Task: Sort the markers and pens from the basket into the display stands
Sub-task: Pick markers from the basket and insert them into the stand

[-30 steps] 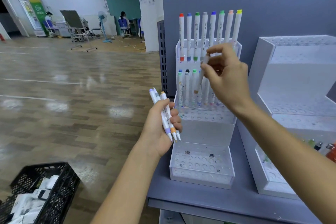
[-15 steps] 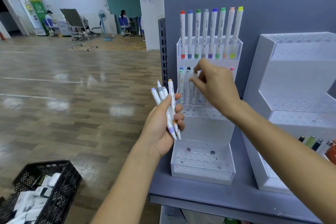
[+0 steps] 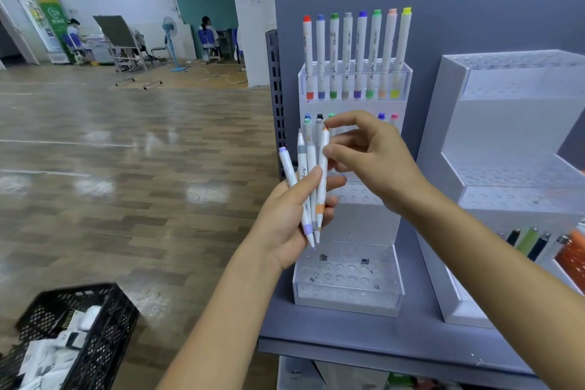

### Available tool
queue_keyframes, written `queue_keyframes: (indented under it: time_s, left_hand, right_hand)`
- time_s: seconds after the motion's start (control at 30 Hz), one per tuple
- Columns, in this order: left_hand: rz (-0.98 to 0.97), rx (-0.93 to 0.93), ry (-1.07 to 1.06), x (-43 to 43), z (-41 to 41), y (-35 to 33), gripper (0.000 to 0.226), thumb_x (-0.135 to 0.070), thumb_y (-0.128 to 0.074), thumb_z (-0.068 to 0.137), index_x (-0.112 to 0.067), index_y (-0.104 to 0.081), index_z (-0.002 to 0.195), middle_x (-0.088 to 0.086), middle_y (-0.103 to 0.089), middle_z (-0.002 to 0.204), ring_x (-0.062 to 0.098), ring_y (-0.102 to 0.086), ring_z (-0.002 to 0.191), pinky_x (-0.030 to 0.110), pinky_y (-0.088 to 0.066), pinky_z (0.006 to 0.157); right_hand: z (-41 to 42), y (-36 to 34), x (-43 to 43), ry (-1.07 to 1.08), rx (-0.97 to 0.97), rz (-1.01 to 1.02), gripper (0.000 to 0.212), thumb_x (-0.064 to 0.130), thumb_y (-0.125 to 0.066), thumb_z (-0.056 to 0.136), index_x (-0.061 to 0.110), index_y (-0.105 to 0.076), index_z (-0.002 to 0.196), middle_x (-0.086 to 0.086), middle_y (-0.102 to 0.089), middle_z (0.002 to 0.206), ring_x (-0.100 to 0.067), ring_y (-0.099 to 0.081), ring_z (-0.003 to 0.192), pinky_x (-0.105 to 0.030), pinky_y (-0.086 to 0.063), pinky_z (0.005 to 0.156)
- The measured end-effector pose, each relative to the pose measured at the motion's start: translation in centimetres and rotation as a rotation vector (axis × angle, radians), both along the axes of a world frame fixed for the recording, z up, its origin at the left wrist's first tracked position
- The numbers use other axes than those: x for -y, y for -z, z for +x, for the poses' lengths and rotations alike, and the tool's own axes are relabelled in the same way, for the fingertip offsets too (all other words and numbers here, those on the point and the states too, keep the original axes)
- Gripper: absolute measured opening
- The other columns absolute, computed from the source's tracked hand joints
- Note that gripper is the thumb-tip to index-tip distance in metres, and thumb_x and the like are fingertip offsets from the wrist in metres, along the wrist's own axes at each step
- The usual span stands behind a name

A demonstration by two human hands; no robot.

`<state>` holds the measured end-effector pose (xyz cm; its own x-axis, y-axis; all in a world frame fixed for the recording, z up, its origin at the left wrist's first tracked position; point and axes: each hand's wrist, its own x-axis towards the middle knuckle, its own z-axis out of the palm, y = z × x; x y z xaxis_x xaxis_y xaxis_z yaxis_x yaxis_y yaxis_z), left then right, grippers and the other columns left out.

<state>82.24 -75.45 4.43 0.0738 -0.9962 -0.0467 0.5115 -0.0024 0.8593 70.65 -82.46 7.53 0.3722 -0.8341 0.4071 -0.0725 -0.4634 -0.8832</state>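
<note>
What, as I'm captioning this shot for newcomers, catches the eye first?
Centre frame, the left hand grips a fan of white markers while the right hand pinches the orange-banded marker at its top. Behind them, eight colour-capped markers stand in the top tier of the clear acrylic display stand; a black basket sits on the floor, lower left.

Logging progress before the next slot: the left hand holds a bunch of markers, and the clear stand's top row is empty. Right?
No, that row is not empty. The head view shows the top row of the clear stand holding eight markers. The rest stands: the left hand holds a bunch of markers, while the right hand pinches the orange-banded marker.
</note>
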Motion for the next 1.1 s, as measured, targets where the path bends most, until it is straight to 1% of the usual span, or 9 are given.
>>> queue_keyframes:
  time_s: [0.1,0.23,0.33,0.43,0.67,0.83,0.93,1.0,1.1]
  left_hand:
    - [0.001,-0.014,-0.005,0.1,0.2,0.1,0.019,-0.021,-0.048,0.098,-0.013,-0.065,0.106,0.007,-0.074,0.086,0.012,-0.068,0.067,0.020,-0.055,0.059]
    - [0.045,0.076,-0.063,0.1,0.5,0.6,0.021,-0.028,-0.046,0.099,-0.020,-0.064,0.108,0.003,-0.071,0.075,0.014,-0.068,0.067,0.028,-0.056,0.069]
    - [0.105,0.082,-0.101,0.2,0.6,0.8,0.023,-0.031,-0.046,0.099,-0.021,-0.063,0.112,-0.004,-0.048,0.058,0.007,-0.042,0.045,0.019,-0.044,0.051]
    - [0.165,0.052,-0.104,0.4,0.5,0.7,0.020,-0.030,-0.048,0.098,-0.019,-0.061,0.108,-0.006,-0.032,0.054,0.005,-0.024,0.041,0.015,-0.025,0.037]
    - [0.161,-0.048,-0.076,0.6,0.8,0.2,0.005,-0.014,-0.048,0.094,-0.010,-0.050,0.093,-0.003,-0.038,0.056,0.005,-0.026,0.038,0.014,-0.023,0.034]
    - [0.065,-0.031,-0.065,0.7,1.2,0.4,0.019,-0.013,-0.044,0.099,-0.008,-0.062,0.098,0.001,-0.049,0.065,0.006,-0.044,0.045,0.016,-0.043,0.044]
    - [0.034,0.052,-0.052,0.6,1.0,0.5,0.022,-0.024,-0.045,0.100,-0.017,-0.064,0.111,-0.002,-0.053,0.064,0.009,-0.050,0.052,0.024,-0.051,0.057]
    - [0.033,0.062,-0.044,0.5,0.8,0.4,0.024,-0.029,-0.043,0.101,-0.024,-0.061,0.116,-0.003,-0.048,0.061,0.009,-0.045,0.050,0.023,-0.047,0.054]
    - [0.078,0.064,-0.053,0.7,0.7,0.4,0.022,-0.029,-0.043,0.100,-0.018,-0.057,0.114,-0.004,-0.039,0.058,0.006,-0.028,0.044,0.015,-0.026,0.041]
  right_hand:
    - [-0.6,-0.9,0.5,0.038,0.138,0.032,0.028,-0.002,-0.064,0.084,0.023,-0.061,0.097,-0.004,-0.065,0.079,-0.016,-0.066,0.072,-0.023,-0.052,0.064]
    - [-1.7,-2.7,1.8,0.217,0.284,-0.128,0.028,-0.001,-0.062,0.083,0.024,-0.056,0.094,-0.001,-0.061,0.083,-0.016,-0.067,0.073,-0.028,-0.056,0.064]
    - [-2.0,-2.8,2.6,0.358,0.160,-0.369,0.024,0.005,-0.061,0.084,0.021,-0.053,0.100,0.003,-0.064,0.085,-0.014,-0.067,0.077,-0.033,-0.058,0.071]
    - [-1.5,-1.9,3.0,0.389,0.058,-0.496,0.021,0.004,-0.060,0.085,0.014,-0.055,0.104,0.002,-0.064,0.083,-0.013,-0.065,0.074,-0.026,-0.055,0.072]
    - [-0.5,0.0,3.7,0.375,-0.120,-0.566,0.020,0.005,-0.063,0.086,0.012,-0.058,0.104,-0.005,-0.065,0.081,-0.019,-0.063,0.072,-0.036,-0.054,0.074]
    - [-0.2,-0.5,4.0,0.399,-0.200,-0.578,0.020,0.009,-0.065,0.086,0.013,-0.057,0.104,-0.002,-0.061,0.079,-0.017,-0.059,0.068,-0.037,-0.053,0.073]
    - [0.2,-0.6,4.2,0.402,-0.272,-0.614,0.021,0.011,-0.068,0.085,0.011,-0.057,0.102,0.000,-0.057,0.085,-0.017,-0.058,0.067,-0.036,-0.052,0.071]
    - [0.3,-0.1,4.3,0.381,-0.373,-0.610,0.020,0.011,-0.069,0.084,0.011,-0.057,0.100,0.001,-0.054,0.085,-0.017,-0.055,0.068,-0.033,-0.049,0.070]
    - [0.0,0.9,4.4,0.395,-0.397,-0.613,0.018,0.012,-0.069,0.083,0.010,-0.059,0.098,0.003,-0.051,0.081,-0.014,-0.049,0.067,-0.033,-0.047,0.069]
